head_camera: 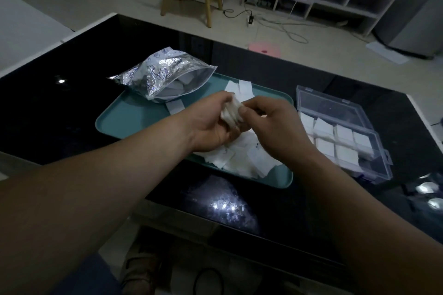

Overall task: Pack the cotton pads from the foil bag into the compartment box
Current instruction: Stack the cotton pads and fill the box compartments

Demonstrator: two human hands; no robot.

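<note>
Forearms rise from the lower frame to the centre, where the left hand grips a stack of cotton pads and the right hand pinches its edge, together hiding part of the loose pads on the teal tray. The foil bag lies open on the tray's upper-left corner. Right of the tray on the black table sits the compartment box, lid open, several cells filled.
</note>
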